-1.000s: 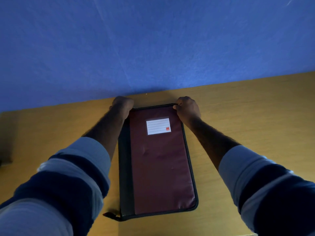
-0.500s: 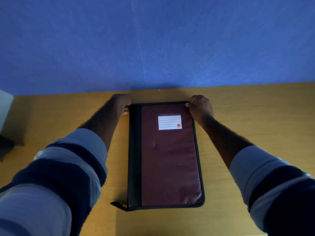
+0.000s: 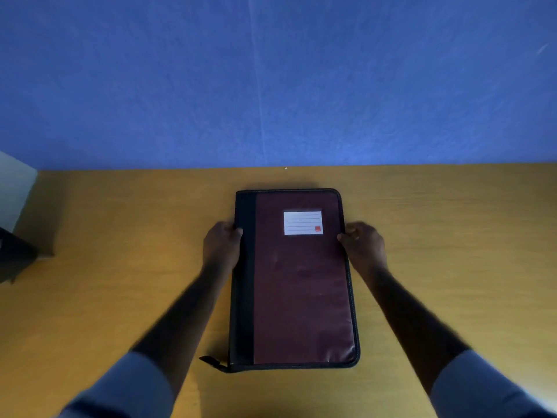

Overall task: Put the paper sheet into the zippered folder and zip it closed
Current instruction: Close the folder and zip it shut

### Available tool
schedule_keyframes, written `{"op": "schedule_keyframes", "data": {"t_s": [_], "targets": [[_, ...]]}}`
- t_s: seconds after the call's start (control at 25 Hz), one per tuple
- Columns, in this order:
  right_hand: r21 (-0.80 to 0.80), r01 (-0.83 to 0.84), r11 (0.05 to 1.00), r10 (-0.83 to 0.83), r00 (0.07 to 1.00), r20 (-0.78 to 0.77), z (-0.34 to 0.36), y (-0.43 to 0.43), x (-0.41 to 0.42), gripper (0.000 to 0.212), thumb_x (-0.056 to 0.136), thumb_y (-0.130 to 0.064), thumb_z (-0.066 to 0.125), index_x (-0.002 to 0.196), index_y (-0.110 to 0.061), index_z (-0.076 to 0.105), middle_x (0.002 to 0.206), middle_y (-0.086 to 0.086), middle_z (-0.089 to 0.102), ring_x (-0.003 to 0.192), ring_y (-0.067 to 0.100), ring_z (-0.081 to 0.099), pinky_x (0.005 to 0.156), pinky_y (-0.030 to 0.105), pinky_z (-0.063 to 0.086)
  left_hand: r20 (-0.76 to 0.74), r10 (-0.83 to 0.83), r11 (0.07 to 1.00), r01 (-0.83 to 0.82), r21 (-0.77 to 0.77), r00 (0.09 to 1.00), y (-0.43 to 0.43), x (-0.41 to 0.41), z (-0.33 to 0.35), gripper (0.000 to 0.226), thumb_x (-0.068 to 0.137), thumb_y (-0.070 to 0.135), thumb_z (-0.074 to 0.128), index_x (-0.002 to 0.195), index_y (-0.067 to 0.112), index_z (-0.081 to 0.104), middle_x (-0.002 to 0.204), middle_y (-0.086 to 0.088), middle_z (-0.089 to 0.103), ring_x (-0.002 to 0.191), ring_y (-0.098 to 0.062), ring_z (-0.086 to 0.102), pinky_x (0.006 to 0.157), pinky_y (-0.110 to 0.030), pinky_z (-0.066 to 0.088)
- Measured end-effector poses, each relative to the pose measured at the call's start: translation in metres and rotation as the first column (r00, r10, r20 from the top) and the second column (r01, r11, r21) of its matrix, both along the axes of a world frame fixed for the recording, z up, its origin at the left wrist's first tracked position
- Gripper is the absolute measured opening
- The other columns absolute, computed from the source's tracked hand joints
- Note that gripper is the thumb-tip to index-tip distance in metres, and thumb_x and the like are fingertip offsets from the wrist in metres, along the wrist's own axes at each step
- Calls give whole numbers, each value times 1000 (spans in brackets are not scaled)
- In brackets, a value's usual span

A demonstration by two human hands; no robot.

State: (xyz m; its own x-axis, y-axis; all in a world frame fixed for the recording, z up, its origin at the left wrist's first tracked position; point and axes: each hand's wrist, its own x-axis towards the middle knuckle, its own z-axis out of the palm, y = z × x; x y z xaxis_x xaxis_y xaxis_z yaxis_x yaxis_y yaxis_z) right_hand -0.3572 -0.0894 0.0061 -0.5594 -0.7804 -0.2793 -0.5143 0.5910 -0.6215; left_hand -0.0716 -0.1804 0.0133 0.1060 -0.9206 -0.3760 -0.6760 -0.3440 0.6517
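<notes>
At the far left edge of the frame stands a pale box-like object (image 3: 13,191), with something dark (image 3: 15,257) below it; neither can be identified. The left arm comes up from the lower left corner, in a grey-blue sleeve (image 3: 126,387), with the bare forearm stretched toward the middle. The left hand (image 3: 221,247) lies against the left long edge of the zippered folder (image 3: 297,282), its fingers curled on the black spine strip. The folder lies flat and closed in the centre of the frame on the yellow wooden table (image 3: 452,236), with a white label (image 3: 303,222) in its upper part and a zipper tab (image 3: 212,362) that sticks out at the lower left corner. The right hand (image 3: 363,247) holds the right long edge, with the fingers bent around it and the thumb on the cover. The right forearm runs down to the lower right corner. The blue wall (image 3: 271,79) fills the upper half.
</notes>
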Motion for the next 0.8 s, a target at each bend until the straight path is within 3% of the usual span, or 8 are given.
{"op": "schedule_keyframes", "data": {"t_s": [0.16,0.28,0.4,0.48,0.64,0.8], "targets": [[124,3,992,-7,1000,27,0,79,32,42,88,-32,74,125,-13,68,115,11,69,100,30,67,82,39,56,30,-28,1000,28,-11,999,79,27,-7,37,100,29,60,131,10,65,124,-8,70,108,-21,65,81,-27,44],[136,-2,991,-10,996,88,-1,99,43,46,87,-30,75,130,-15,66,116,10,66,100,29,66,80,36,54,-7,-49,998,49,32,999,90,31,-7,38,100,27,59,136,13,63,129,-6,69,114,-23,66,84,-27,48],[80,155,985,-173,924,340,3,90,36,24,85,-6,73,104,-20,77,100,5,77,96,32,71,82,49,59,-61,-55,998,56,27,997,87,23,-3,34,99,20,60,132,15,66,123,-4,72,106,-20,67,72,-21,44],[58,222,973,-222,847,484,7,87,29,38,84,10,65,88,-25,78,85,-3,79,89,27,73,82,53,60,-78,-48,999,49,21,996,84,19,1,36,98,19,62,134,14,64,126,-4,70,108,-20,66,74,-23,45],[28,267,963,-241,814,528,10,79,20,35,85,11,66,111,-12,73,89,5,77,91,33,73,80,54,61,-92,6,1000,-5,17,996,71,15,6,45,98,23,64,141,13,57,133,-6,64,117,-24,61,92,-34,51],[3,268,963,-232,827,512,9,61,16,37,85,8,67,117,-12,71,95,16,76,93,40,72,81,61,60,-137,23,1000,-21,16,990,58,12,6,46,98,24,64,142,15,56,135,-6,63,119,-24,61,92,-33,50]]}}
